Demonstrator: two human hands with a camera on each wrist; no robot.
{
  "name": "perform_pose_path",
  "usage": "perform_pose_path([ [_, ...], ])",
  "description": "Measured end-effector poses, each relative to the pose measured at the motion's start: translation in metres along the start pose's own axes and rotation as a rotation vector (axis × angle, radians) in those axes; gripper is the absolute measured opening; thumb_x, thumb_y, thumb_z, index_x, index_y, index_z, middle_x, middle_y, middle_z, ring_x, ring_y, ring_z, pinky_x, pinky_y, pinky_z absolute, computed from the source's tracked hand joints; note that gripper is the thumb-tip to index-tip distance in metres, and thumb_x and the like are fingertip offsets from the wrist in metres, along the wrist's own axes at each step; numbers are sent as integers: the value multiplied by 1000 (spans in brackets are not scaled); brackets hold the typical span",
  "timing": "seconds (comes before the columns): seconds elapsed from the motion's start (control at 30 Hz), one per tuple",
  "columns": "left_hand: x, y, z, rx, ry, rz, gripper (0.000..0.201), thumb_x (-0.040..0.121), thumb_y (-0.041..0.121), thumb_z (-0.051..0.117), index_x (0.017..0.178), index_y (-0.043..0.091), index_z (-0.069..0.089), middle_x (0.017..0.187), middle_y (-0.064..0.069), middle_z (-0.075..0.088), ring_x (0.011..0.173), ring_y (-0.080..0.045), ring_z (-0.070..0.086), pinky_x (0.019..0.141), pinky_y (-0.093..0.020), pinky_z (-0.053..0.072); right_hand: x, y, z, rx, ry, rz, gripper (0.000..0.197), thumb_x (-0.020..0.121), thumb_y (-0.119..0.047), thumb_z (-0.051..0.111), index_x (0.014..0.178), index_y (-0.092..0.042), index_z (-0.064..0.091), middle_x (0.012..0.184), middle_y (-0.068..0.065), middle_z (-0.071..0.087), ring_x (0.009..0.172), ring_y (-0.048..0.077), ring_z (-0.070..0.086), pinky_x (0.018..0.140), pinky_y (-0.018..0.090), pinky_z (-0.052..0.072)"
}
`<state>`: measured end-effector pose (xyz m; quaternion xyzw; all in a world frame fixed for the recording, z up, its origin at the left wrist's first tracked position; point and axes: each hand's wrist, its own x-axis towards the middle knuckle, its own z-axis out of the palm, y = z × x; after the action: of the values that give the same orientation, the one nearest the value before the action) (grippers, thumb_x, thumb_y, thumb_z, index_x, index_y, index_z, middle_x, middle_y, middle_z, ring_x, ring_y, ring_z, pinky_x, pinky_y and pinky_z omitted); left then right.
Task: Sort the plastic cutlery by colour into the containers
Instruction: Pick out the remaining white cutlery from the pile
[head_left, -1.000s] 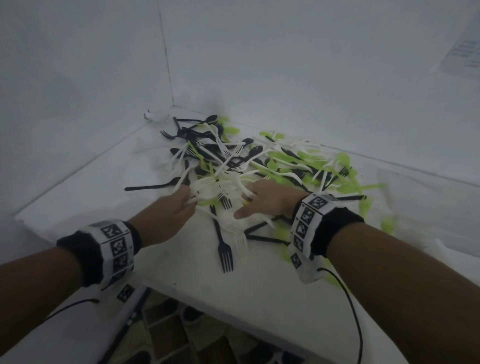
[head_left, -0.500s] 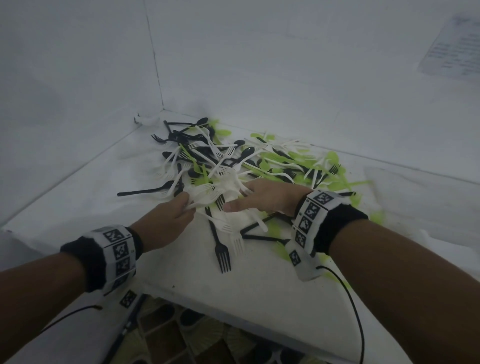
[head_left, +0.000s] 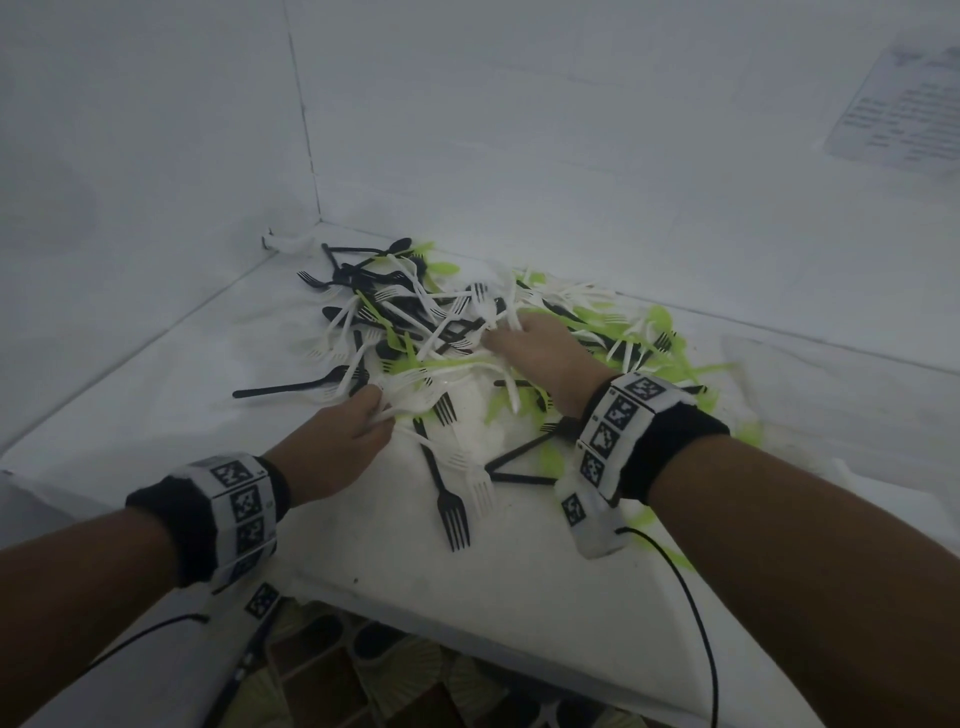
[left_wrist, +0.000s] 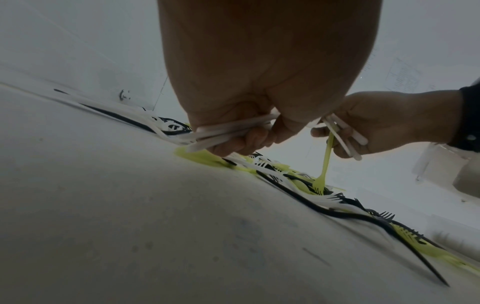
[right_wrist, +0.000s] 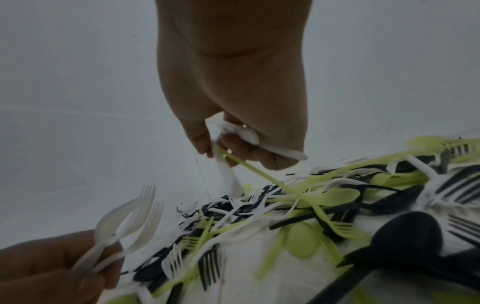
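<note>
a white worktop (head_left: 519, 582) set into a corner between two white walls carries everything. a tangled heap of plastic cutlery (head_left: 415, 322) in black, white and lime green lies directly on it, spreading from the corner along the far wall. just in front of the heap a black fork (head_left: 451, 512) lies with its tines toward the worktop's near edge, and a white fork (head_left: 475, 486) lies touching it.
</note>
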<state>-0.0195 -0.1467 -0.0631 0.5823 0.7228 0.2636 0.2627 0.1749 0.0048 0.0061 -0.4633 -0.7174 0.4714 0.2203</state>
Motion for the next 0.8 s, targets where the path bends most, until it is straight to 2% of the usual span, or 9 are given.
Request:
perform_pose_path([
  [0.1, -1, -3, -1, -17, -6, -4, 23, 104, 22, 50, 86, 12, 39, 71, -1, 46, 53, -7, 36, 52, -20, 33, 5, -8, -2, 115, 168, -54, 20, 99, -23, 59, 82, -13, 61, 78, 1, 55, 71, 16, 51, 71, 31, 45],
  [0.17, -1, -6, -1, -14, -8, -7, 26, 103, 23, 52, 85, 10, 39, 71, -1, 45, 55, -9, 36, 57, -26, 34, 9, -12, -6, 195, 257, -54, 17, 102, -24, 54, 97, -11, 63, 81, 4, 64, 69, 12, 58, 70, 30, 46],
  [0.23, -1, -8, -1, -6, -14, -8, 28, 102, 25, 53, 85, 8, 38, 71, -1, 44, 58, -11, 36, 59, -30, 34, 10, -12, -11, 242, 277, -35, 20, 104, -25, 52, 108, -9, 63, 81, 6, 69, 54, 1, 57, 64, 26, 43],
  [0.3, -1, -10, -1, 3, -25, -7, 30, 102, 27, 55, 86, 7, 39, 72, -2, 43, 60, -13, 36, 60, -32, 34, 9, -8, -16, 260, 290, -41, 20, 105, -25, 52, 106, -9, 63, 75, 3, 70, 42, -4, 49, 59, 23, 39],
  [0.4, 1, -10, 0, 21, -40, -2, 30, 101, 29, 56, 87, 7, 40, 72, -3, 42, 62, -15, 37, 60, -32, 34, 9, -2, -25, 320, 400, -50, 18, 104, -25, 52, 100, -10, 61, 61, -5, 62, 43, 0, 48, 53, 19, 40],
  [0.5, 4, -7, 4, 52, -48, 15, 31, 101, 31, 57, 84, 11, 40, 71, -2, 44, 61, -15, 38, 59, -30, 33, 12, 2, -31, 432, 459, 5, 16, 101, -24, 53, 97, -11, 61, 59, -3, 57, 48, 7, 48, 55, 25, 38],
  [0.57, 7, -5, 5, 58, -48, 26, 30, 101, 31, 58, 84, 13, 42, 71, -1, 47, 60, -12, 40, 57, -26, 33, 12, 6, -32, 355, 427, 43, 16, 101, -22, 51, 98, -10, 62, 60, -2, 56, 52, 12, 48, 55, 27, 38],
  [0.67, 11, -4, 7, 61, -60, 34, 28, 102, 32, 57, 90, 8, 47, 75, -11, 52, 60, -12, 42, 58, -27, 34, 6, 17, -24, 122, 280, 59, 14, 103, -23, 49, 97, -16, 59, 60, 0, 60, 61, 20, 57, 62, 32, 44],
  [0.8, 12, -4, 4, 55, -26, 33, 28, 105, 27, 51, 87, 7, 43, 73, -7, 49, 62, -16, 42, 58, -26, 33, -1, 35, -9, -269, 23, -77, 23, 106, -29, 47, 105, -10, 59, 83, 6, 61, 67, 16, 52, 62, 31, 41],
])
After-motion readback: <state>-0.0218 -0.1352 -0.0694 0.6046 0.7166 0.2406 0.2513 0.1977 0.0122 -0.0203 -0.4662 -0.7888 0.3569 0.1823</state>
